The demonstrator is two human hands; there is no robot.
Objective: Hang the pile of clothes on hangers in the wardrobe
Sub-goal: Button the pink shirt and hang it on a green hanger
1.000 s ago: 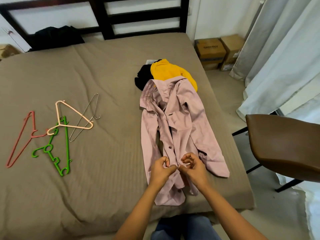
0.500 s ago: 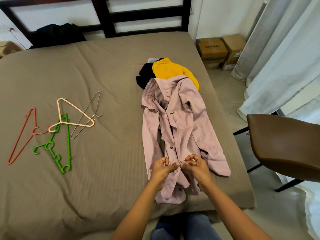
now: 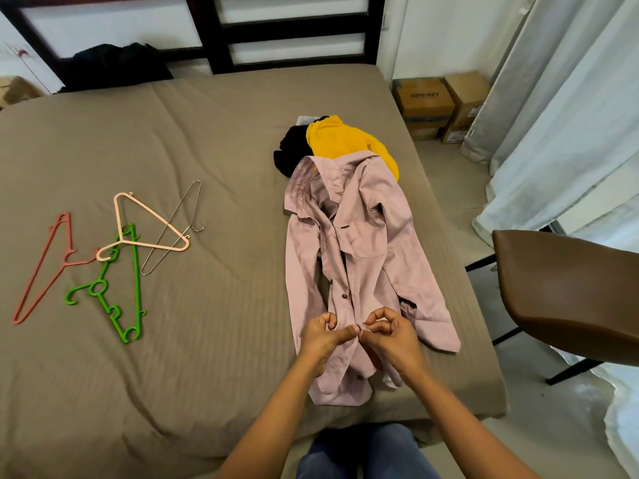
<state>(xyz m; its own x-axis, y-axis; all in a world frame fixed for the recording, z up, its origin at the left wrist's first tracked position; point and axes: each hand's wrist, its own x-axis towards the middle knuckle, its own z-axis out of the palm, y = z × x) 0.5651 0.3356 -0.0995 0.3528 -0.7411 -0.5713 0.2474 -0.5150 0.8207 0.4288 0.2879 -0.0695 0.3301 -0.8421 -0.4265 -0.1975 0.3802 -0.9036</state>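
Observation:
A pale pink button shirt (image 3: 363,243) lies lengthwise on the bed (image 3: 193,140), collar away from me. My left hand (image 3: 323,337) and my right hand (image 3: 389,335) meet at its lower front placket, each pinching one edge of the fabric at a button. Behind the collar lie a yellow garment (image 3: 342,138) and a black garment (image 3: 292,150). On the left of the bed lie a red hanger (image 3: 45,267), a green hanger (image 3: 117,288), a peach hanger (image 3: 141,229) and a wire hanger (image 3: 176,226).
A brown chair (image 3: 567,292) stands close on the right of the bed. Cardboard boxes (image 3: 439,105) sit on the floor by white curtains (image 3: 560,108). A dark cloth (image 3: 110,63) lies against the black headboard (image 3: 294,32).
Both hands stay at the shirt's lower placket, fingers shifting slightly as they work the same button. The shirt and hangers have not moved.

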